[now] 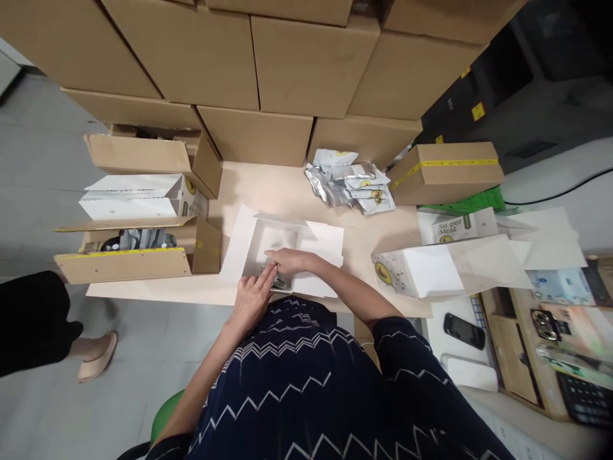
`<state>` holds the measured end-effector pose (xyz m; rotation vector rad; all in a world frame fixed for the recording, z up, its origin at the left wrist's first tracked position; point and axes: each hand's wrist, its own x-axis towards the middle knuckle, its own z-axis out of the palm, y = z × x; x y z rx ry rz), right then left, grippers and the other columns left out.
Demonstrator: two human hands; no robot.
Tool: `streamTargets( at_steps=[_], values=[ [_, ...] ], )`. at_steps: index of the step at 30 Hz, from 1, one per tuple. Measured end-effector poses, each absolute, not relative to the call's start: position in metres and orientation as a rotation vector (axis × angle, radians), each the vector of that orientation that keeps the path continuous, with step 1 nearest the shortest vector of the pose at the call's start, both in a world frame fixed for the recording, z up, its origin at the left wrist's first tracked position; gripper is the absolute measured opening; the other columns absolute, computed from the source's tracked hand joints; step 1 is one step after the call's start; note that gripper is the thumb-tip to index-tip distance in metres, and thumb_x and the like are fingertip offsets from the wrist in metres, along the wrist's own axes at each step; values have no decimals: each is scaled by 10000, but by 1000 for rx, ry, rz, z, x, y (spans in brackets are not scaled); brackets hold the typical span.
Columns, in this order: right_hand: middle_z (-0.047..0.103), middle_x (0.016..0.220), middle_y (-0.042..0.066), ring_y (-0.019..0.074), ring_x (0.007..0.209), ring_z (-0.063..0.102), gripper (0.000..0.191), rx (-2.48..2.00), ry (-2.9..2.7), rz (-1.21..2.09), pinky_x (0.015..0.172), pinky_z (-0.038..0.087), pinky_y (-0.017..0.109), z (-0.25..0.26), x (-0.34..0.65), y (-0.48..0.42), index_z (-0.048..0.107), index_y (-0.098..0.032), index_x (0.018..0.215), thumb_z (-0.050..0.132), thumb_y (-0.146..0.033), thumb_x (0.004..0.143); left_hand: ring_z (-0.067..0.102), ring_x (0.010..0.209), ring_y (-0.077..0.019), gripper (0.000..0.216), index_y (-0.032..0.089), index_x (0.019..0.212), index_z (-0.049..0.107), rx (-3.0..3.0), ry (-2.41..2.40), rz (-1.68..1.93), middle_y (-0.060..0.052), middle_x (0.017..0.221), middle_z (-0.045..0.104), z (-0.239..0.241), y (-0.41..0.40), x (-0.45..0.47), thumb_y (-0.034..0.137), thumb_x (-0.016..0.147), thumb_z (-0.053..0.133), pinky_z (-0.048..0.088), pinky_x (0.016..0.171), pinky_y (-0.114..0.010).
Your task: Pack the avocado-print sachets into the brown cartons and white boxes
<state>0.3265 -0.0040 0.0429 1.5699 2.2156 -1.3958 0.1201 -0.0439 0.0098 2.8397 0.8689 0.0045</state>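
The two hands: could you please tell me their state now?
Left hand: fingers extended into the white box; grip cannot be told.
Right hand: at the same box; grip cannot be told.

An open white rectangular cardboard box (253,246) is sitting on the pale wooden table (258,185); open brown cardboard cartons (129,265) are standing left, silver-and-white foil pouches (347,185) are lying behind, rightward.

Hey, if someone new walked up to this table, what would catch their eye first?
Probably the brown cardboard boxes stacked along the far side of the table. Next, at the near edge, the left grip and right grip, close together at an open white box. Farther back, right of centre, lies a heap of silver-and-white pouches.
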Motion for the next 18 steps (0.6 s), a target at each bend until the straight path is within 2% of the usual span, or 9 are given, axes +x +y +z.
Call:
streamTargets(
  at_steps=[4, 7, 9, 11, 13, 15, 16, 18],
  values=[
    [702, 1011, 164, 195, 817, 623, 393, 1580, 2242, -1470, 663, 441, 274, 49, 334, -5, 574, -75, 1229, 523, -95, 840, 603, 984, -255, 597, 175, 1529, 300, 2865, 870, -36, -135, 1546, 372, 9, -42, 121, 248, 951, 430, 401, 922, -438],
    [725, 992, 114, 175, 857, 650, 331, 1734, 2311, -1765, 745, 477, 276, 66, 355, -6, 619, -128, 1187, 529, -155, 869, 603, 990, -250, 603, 189, 1532, 294, 2867, 871, -35, -111, 1554, 364, 6, -42, 120, 243, 950, 438, 400, 931, -431],
    [733, 951, 68, 143, 799, 664, 326, 2007, 2301, -2065, 730, 503, 262, 76, 382, -3, 614, -168, 1190, 545, -247, 881, 600, 1002, -247, 603, 198, 1534, 289, 2857, 874, -27, -92, 1559, 357, 5, -42, 120, 229, 950, 434, 396, 940, -431],
    [725, 886, 36, 119, 699, 653, 328, 2492, 2234, -2165, 661, 512, 243, 77, 416, 5, 612, -187, 1155, 555, -358, 881, 599, 1008, -245, 612, 207, 1539, 275, 2840, 876, -19, -84, 1560, 357, 6, -42, 120, 213, 947, 433, 394, 945, -430],
    [705, 829, 24, 113, 643, 630, 344, 3115, 2059, -1845, 621, 502, 235, 65, 454, 16, 622, -184, 1092, 538, -445, 885, 603, 1011, -244, 630, 222, 1545, 257, 2825, 873, -6, -86, 1558, 362, 6, -42, 120, 198, 941, 436, 394, 949, -430],
    [694, 826, 50, 141, 694, 638, 347, 3475, 1768, -1206, 661, 504, 259, 43, 488, 27, 645, -160, 1014, 519, -460, 896, 606, 1009, -243, 639, 232, 1548, 246, 2818, 871, 5, -89, 1558, 361, 7, -42, 120, 191, 938, 436, 396, 951, -430],
    [696, 879, 80, 170, 786, 650, 328, 3454, 1674, -903, 729, 506, 284, 30, 501, 31, 659, -144, 985, 538, -435, 893, 607, 1002, -241, 639, 234, 1547, 247, 2818, 873, 7, -89, 1559, 358, 7, -43, 120, 188, 938, 434, 398, 949, -430],
    [672, 1075, 152, 244, 993, 629, 342, 3234, 1524, -526, 862, 480, 343, 3, 519, 37, 666, -117, 1056, 602, -396, 868, 607, 991, -239, 633, 230, 1545, 257, 2819, 880, 3, -84, 1563, 350, 6, -43, 120, 178, 937, 426, 403, 943, -431]
  ],
)
